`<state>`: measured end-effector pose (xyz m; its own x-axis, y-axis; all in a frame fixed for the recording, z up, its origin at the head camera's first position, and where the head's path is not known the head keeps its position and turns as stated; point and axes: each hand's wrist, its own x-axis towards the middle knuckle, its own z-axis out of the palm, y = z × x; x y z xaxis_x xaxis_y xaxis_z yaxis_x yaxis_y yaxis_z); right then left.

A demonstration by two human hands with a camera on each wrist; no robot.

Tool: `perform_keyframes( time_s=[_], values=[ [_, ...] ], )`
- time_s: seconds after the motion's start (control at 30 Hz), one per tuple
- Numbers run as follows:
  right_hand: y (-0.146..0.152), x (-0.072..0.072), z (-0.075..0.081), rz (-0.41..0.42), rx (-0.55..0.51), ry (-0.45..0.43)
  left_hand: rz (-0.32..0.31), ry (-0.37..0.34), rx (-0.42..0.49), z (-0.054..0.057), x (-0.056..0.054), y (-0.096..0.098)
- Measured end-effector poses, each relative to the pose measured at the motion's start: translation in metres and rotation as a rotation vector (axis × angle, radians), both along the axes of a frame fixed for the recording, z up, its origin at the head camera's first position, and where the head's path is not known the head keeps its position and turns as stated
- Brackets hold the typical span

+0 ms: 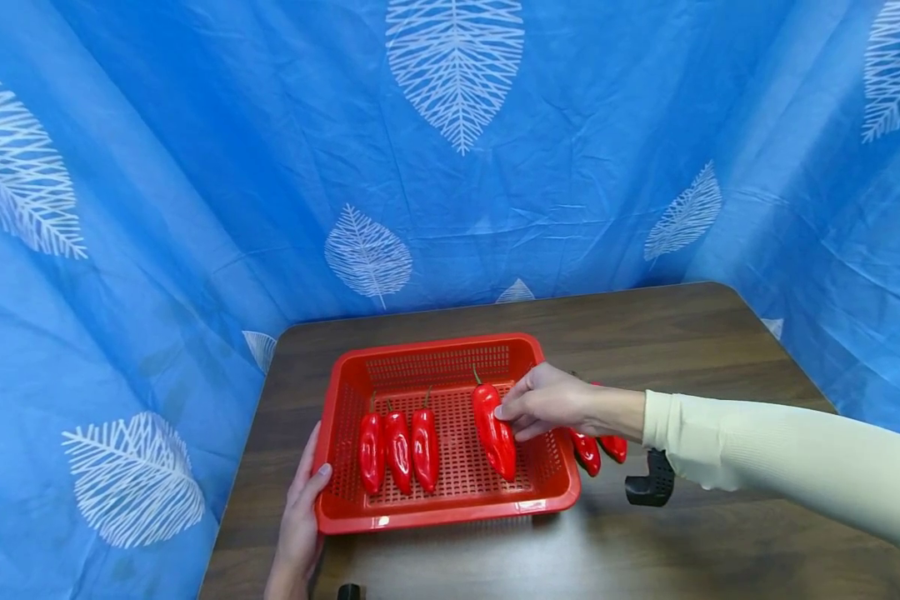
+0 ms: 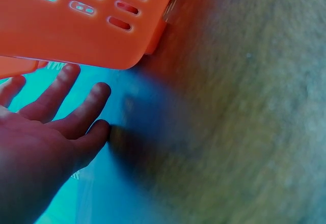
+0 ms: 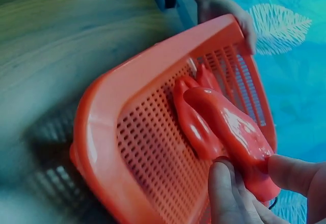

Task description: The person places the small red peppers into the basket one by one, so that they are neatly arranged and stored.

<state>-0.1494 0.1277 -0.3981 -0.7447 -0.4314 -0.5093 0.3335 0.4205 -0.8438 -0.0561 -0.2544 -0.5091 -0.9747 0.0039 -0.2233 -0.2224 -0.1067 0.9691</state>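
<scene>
My right hand (image 1: 543,400) pinches a glossy red pepper (image 1: 490,425) between thumb and fingers, over the right half of a red plastic basket (image 1: 450,518). In the right wrist view the pepper (image 3: 237,132) is tilted, with its stem end near the fingers. Three more red peppers (image 1: 397,452) lie side by side in the basket's left half, stems pointing away. My left hand (image 1: 296,517) holds the basket's left side, thumb on the rim; the left wrist view shows its fingers (image 2: 86,113) spread beneath the basket corner.
Several red peppers (image 1: 587,454) lie right of the basket, partly hidden by my right hand and wrist. A black curved object (image 1: 651,479) is close to the right forearm. The dark wooden table (image 1: 667,346) meets a blue leaf-patterned curtain (image 1: 450,242) behind.
</scene>
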Motion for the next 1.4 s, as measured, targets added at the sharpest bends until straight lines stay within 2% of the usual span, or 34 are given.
perform_keyframes(
  time_s=[0.23, 0.53, 0.87, 1.07, 1.4],
  values=[
    [-0.022, -0.002, -0.016, 0.011, -0.018, -0.046, 0.004, -0.018, 0.001, 0.0, -0.001, -0.001],
    [-0.043, -0.007, -0.043, -0.001, -0.026, -0.07, 0.004, -0.005, -0.005, 0.0, -0.003, -0.002],
    [-0.057, -0.016, -0.064, -0.063, -0.002, -0.086, 0.007, 0.004, 0.006, -0.002, -0.001, -0.002],
    [-0.066, -0.022, -0.073, -0.089, -0.002, -0.112, 0.006, 0.01, 0.011, -0.001, -0.001, -0.002],
    [-0.073, -0.023, -0.081, -0.102, -0.012, -0.136, 0.0, 0.01, 0.021, -0.003, -0.001, -0.005]
  ],
)
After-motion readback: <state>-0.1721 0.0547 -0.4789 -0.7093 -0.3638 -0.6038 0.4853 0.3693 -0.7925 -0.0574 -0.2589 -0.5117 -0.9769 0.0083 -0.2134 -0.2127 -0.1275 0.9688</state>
